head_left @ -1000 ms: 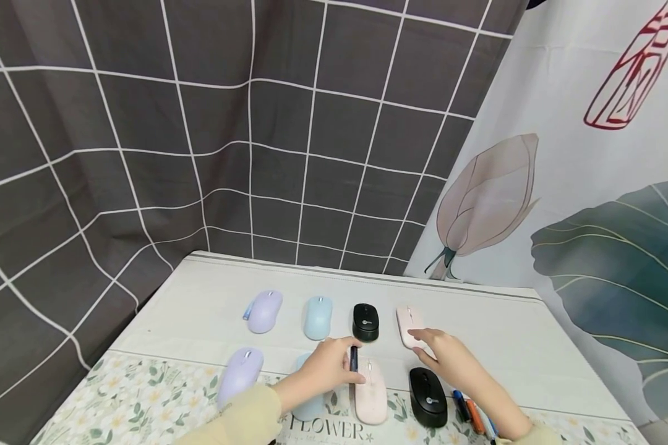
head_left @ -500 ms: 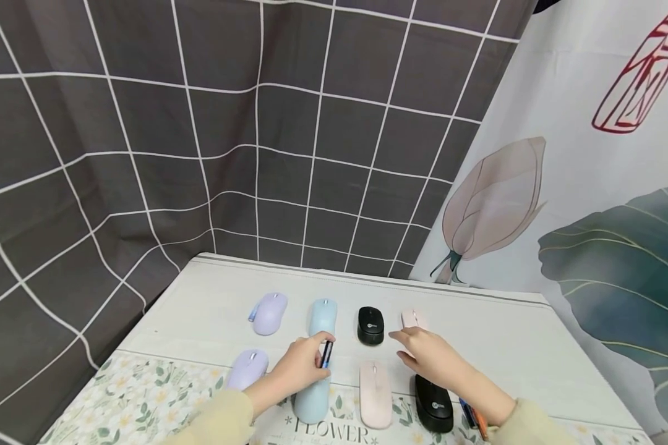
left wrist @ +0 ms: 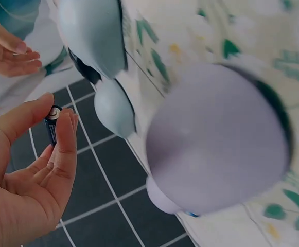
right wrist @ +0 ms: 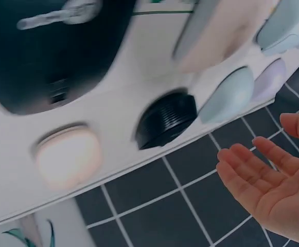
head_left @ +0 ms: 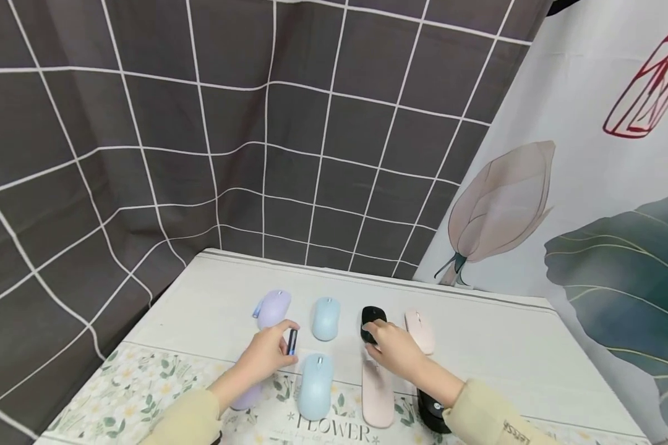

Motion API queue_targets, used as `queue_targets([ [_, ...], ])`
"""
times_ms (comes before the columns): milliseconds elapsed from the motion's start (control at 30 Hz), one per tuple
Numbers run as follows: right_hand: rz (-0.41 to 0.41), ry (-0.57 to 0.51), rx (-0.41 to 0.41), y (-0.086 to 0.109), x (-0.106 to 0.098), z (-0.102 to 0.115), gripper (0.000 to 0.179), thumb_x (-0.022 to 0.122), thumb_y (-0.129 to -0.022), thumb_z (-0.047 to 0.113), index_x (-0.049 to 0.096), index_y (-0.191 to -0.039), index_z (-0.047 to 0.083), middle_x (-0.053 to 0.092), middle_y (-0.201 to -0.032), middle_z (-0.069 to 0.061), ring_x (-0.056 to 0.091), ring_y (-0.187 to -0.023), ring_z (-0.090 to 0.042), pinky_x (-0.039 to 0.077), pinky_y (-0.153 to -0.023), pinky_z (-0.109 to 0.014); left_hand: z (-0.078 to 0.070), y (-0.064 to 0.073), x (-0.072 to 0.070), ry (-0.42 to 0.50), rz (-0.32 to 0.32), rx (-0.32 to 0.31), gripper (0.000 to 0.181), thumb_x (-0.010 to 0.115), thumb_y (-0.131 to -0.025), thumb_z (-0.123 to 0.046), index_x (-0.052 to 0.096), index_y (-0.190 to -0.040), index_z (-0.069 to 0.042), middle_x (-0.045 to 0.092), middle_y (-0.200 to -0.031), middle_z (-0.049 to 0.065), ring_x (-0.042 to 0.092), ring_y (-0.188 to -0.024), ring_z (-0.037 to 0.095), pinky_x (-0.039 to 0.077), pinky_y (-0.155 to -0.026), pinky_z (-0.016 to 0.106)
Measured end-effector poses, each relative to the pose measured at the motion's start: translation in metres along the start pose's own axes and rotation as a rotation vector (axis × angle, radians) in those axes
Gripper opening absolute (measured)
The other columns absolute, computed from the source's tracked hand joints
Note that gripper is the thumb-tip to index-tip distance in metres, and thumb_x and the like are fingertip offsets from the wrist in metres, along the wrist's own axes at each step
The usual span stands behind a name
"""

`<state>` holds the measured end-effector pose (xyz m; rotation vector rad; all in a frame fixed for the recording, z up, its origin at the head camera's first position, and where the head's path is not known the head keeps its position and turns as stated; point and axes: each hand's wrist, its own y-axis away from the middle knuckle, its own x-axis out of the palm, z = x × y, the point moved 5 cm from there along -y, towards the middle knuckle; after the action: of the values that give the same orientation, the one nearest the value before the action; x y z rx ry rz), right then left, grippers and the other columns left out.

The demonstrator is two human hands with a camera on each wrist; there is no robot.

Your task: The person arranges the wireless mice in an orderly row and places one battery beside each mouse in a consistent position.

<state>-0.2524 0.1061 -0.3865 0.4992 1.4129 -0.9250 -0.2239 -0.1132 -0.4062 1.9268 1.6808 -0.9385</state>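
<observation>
My left hand (head_left: 261, 353) pinches a dark battery (head_left: 292, 342) between thumb and fingers. The metal end of the battery (left wrist: 55, 110) faces the camera in the left wrist view. This hand is over the near purple mouse (head_left: 247, 397), partly hiding it, and just short of the far purple mouse (head_left: 274, 307). My right hand (head_left: 396, 351) hovers by the far black mouse (head_left: 373, 314), overlapping it in the head view. In the right wrist view the right hand (right wrist: 273, 188) has loosely extended fingers and holds nothing.
Two light blue mice (head_left: 315, 388) stand in the middle. A pink mouse (head_left: 377, 398) lies nearer, another pink mouse (head_left: 420, 330) farther right. The near black mouse (head_left: 431, 413) is partly behind my right sleeve. A small blue cylinder (head_left: 256, 308) touches the far purple mouse's left side.
My left hand has carried the battery leftward from the near pink mouse, past the blue mice, to the purple ones. My right hand has moved left from the far pink mouse toward the black one.
</observation>
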Motion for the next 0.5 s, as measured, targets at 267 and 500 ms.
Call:
queue_targets([
  [267, 0.039, -0.107, 0.022, -0.034, 0.009, 0.011, 0.032, 0.067, -0.084, 0.011, 0.062, -0.113, -0.002, 0.063, -0.112, -0.022, 0.067, -0.090, -0.029, 0.058, -0.074, -0.036, 0.014, 0.011, -0.001, 0.007, -0.001, -0.061, 0.056, 0.079, -0.067, -0.002, 0.056, -0.119, 0.000, 0.052, -0.060, -0.003, 0.048, -0.052, 0.008, 0.041, -0.047, 0.018],
  [500, 0.141, -0.173, 0.111, -0.071, 0.034, 0.002, 0.043, 0.066, -0.086, 0.013, 0.054, -0.124, -0.003, 0.056, -0.123, -0.026, 0.062, -0.106, -0.037, 0.054, -0.088, -0.045, 0.015, 0.016, -0.003, -0.008, 0.024, -0.044, 0.055, 0.080, -0.067, -0.004, 0.056, -0.117, 0.003, 0.053, -0.059, -0.003, 0.049, -0.053, 0.008, 0.041, -0.048, 0.018],
])
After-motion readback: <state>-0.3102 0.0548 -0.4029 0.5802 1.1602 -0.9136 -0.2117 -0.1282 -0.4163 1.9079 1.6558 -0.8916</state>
